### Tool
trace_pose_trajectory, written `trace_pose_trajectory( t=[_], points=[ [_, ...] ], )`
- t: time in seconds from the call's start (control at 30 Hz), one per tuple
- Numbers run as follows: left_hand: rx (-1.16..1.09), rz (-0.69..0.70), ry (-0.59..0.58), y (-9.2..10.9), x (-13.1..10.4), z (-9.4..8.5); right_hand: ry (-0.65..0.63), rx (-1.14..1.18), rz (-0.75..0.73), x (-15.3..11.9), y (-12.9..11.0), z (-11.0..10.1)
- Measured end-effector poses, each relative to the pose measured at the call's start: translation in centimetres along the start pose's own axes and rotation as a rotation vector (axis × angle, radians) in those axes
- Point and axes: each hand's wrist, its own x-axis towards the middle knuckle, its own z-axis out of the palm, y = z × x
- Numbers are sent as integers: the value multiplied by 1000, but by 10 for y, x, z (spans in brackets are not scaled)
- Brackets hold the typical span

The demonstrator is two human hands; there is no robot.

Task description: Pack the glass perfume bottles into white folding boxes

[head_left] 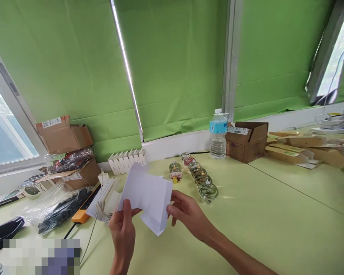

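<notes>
A white paper box blank [146, 191], creased and partly folded, is held up between my two hands above the table. My left hand [122, 225] grips its lower left edge, thumb on the near face. At its right side, my right hand [189, 212] pinches the folded edge with thumb and fingers. Behind my left hand lies a stack of flat folded white blanks [109, 198]. Beyond the held blank, a row of shiny round glass ornaments [202, 175] stands on the table, with a single pinkish ornament [176, 172] to its left.
White small boxes [127, 161] stand in a row by the wall. A water bottle [218, 133] and an open brown carton [246, 143] are at the back. An orange power strip [80, 215] and a plastic bag [60, 204] lie left, flattened cartons [292, 149] right.
</notes>
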Motion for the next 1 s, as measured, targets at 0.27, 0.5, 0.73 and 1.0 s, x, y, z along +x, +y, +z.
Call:
trace_pose_trajectory(
  t=[0.27,0.5,0.73,1.0],
  points=[
    [-204,-35,-359,6,-7,7,26,94,8,0,-11,-5],
    [-124,-26,-467,17,-14,11,46,149,43,1,-12,-8],
    [-57,-152,-396,12,-7,12,12,155,50,1,-14,-8],
    [-183,-399,-535,17,-4,14,5,139,52,1,-15,-10]
  ],
)
